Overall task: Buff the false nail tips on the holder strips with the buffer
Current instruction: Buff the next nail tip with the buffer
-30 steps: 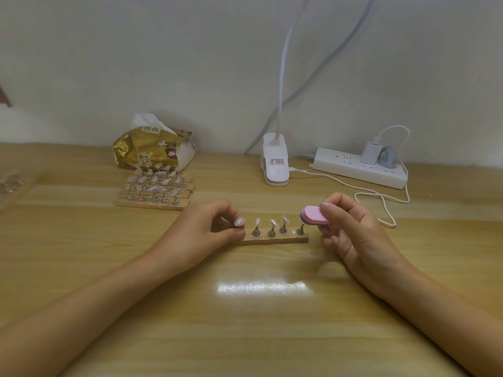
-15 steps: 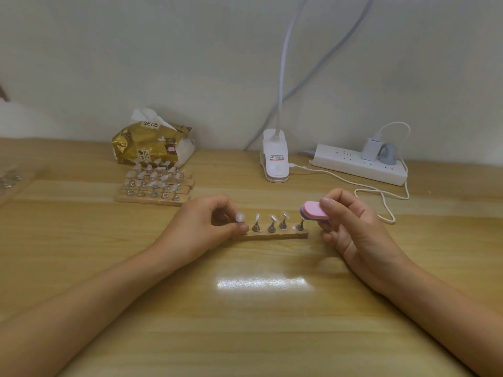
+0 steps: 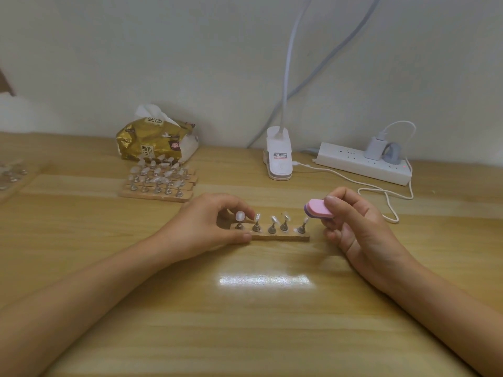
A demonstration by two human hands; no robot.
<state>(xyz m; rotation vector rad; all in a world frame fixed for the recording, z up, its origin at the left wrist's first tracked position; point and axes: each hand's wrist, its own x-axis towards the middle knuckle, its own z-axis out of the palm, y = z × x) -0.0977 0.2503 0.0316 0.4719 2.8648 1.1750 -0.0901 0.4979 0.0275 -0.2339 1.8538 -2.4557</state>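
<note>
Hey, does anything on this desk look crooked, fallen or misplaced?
On the strip held by the left hand, the nail tips lean at different angles, and a small pale piece lies flat beside the rightmost stand, near the buffer in the right hand; possibly a fallen tip.

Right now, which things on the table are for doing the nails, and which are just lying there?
For the job: pink buffer, holder strip, nail tips, stacked strips.
Just lying about: tissue pack, clip lamp, power strip, charger plug.

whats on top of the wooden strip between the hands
Five metal stands, each carrying a false nail tip. The left hand grips the left end of the strip, hiding that part.
</note>
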